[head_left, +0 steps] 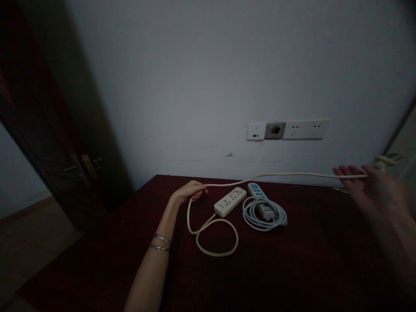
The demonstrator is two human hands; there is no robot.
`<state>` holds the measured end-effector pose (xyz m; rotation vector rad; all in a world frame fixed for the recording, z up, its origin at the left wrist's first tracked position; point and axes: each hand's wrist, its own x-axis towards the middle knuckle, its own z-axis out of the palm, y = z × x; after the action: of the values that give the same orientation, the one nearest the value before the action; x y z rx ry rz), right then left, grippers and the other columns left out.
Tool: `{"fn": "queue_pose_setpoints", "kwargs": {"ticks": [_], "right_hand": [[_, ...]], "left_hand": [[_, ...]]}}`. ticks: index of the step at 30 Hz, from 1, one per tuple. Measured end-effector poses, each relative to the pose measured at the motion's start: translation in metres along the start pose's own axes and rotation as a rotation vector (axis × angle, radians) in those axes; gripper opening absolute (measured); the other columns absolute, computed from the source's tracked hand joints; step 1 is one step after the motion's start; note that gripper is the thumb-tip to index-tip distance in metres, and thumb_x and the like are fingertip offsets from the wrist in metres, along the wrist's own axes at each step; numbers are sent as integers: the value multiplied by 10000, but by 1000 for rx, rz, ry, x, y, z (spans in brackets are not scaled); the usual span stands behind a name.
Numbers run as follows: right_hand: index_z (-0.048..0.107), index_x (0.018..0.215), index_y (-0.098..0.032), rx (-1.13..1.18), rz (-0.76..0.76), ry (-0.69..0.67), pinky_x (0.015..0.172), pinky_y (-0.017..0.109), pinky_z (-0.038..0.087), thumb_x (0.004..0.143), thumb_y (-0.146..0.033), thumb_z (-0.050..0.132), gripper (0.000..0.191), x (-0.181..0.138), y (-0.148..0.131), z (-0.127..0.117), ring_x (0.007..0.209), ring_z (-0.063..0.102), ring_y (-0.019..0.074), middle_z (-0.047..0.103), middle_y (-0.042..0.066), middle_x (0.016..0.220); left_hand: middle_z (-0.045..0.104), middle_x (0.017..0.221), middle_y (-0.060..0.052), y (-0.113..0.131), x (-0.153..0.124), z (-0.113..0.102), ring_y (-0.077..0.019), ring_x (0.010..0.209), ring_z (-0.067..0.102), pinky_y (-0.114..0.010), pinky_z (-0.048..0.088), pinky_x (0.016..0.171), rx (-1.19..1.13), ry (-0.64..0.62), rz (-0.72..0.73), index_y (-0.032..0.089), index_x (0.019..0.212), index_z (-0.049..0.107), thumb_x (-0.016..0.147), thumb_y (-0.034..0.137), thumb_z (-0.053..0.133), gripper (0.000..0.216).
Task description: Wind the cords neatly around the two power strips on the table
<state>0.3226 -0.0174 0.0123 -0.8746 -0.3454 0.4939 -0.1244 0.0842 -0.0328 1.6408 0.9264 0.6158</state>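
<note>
My left hand (191, 190) pinches the off-white power cord (286, 174) between thumb and fingers, above the dark red table. From there the cord runs nearly straight to my right hand (373, 190). That hand is turned palm up with fingers fairly straight, and the cord lies across it, held at the thumb. A plug (386, 160), blurred, sticks out just beyond the thumb. Below my left hand the cord drops into a loose loop and joins the white power strip (230, 202), which lies on the table with its sockets facing up.
Right of that strip lies a second power strip (255, 190) with blue sockets, partly covered by its coiled white cable (260, 223). The table (292, 268) meets a wall with a row of wall sockets (303, 129). At the left stands a dark door (61, 143) with a handle.
</note>
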Motion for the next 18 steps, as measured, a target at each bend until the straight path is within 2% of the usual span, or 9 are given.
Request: {"fn": "queue_pose_setpoints", "kwargs": {"ticks": [3,6,8,10,13,18], "right_hand": [[529,528,-236,226,4,-197,600,246,533,851,-119,371,379,-5,-5,0,541,529,62,444,42,661],[476,498,-189,310,46,-226,418,185,440,853,-72,334,400,-14,-12,3,434,394,34,320,0,600],[469,520,-176,337,106,-246,366,156,376,854,-59,318,385,-24,-18,10,412,327,31,266,-22,589],[498,592,-168,380,157,-311,358,144,343,866,-75,301,351,-39,-22,18,416,295,36,249,-36,591],[530,731,-138,405,238,-500,383,156,328,892,-150,314,270,-70,-24,33,435,266,50,241,-54,585],[566,889,-187,325,344,-758,441,185,339,904,-325,386,227,-121,-23,52,449,249,71,211,-67,549]], "left_hand": [[390,401,59,4,2,0,-54,316,323,-189,222,352,179,57,19,118,743,606,762,480,541,369],[424,424,52,-7,6,-5,-57,322,347,-188,235,357,349,73,-78,129,728,597,739,471,541,347],[422,430,58,-17,9,-9,-57,328,350,-186,246,365,408,60,-151,132,736,595,721,442,552,314],[411,416,65,-26,12,-11,-60,325,352,-187,259,370,445,46,-205,128,736,591,709,389,561,264],[411,399,62,-35,14,-12,-68,332,367,-191,283,381,510,35,-256,122,687,576,697,283,543,164],[487,457,31,-35,11,-11,-87,406,446,-199,342,440,620,34,-271,121,645,580,665,127,488,95]]}}
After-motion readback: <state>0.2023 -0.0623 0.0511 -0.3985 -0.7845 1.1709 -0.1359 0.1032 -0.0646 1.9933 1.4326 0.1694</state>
